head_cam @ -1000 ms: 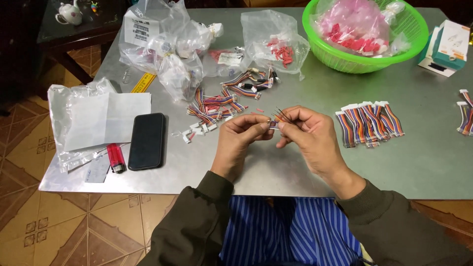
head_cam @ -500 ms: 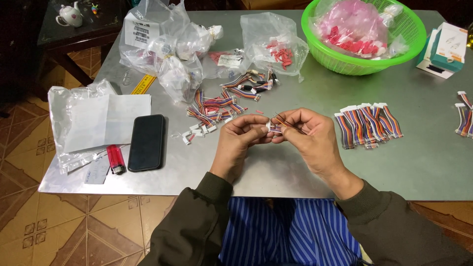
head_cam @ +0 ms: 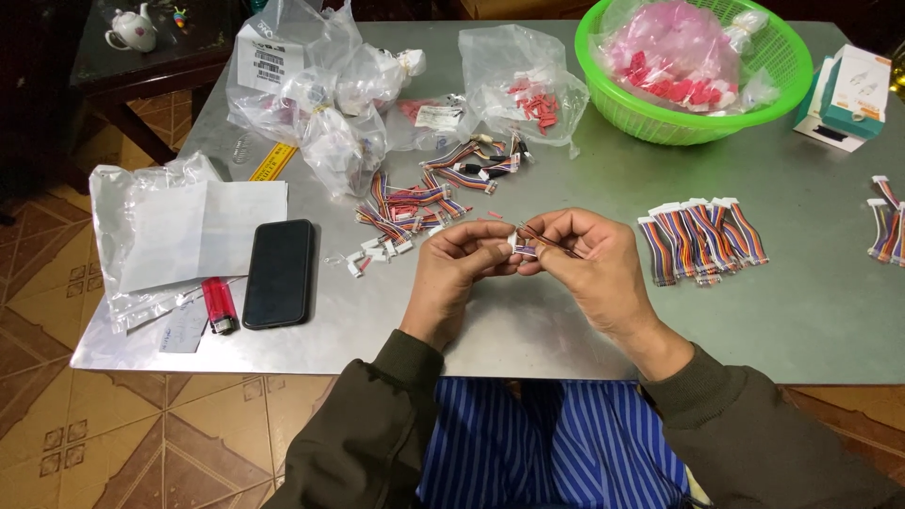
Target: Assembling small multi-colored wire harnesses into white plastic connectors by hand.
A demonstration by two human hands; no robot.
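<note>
Teapot (head_cam: 132,28) sits at 10 o'clock on a dark side table, off the metal table (head_cam: 528,330). Plastic sleeve with paper (head_cam: 179,236) at 9 o'clock near the table's edge, red lighter (head_cam: 220,304) just beside it, black phone (head_cam: 279,273) lying flat next to that. Clear bags (head_cam: 320,94) piled at 11 o'clock, yellow ruler (head_cam: 271,162) poking out beneath them. Loose ribbon cables (head_cam: 415,203) scattered between the bags and the hands. Left hand (head_cam: 457,273) at centre, thumb and forefinger pinching a small white connector (head_cam: 514,244). Right hand (head_cam: 589,264) touching the left, fingertips pinching the same piece, a short wire bundle (head_cam: 551,243) running from the connector across its fingers. Both held just above the table, near the front edge. Bag of red parts (head_cam: 528,85) at 12 o'clock. Green basket (head_cam: 698,118) with pink bag at 1 o'clock. Neat row of finished cables (head_cam: 702,236) at 3 o'clock, just beside the right hand. White and teal box (head_cam: 848,94) at 2 o'clock, more cables (head_cam: 886,221) at the far right edge.
</note>
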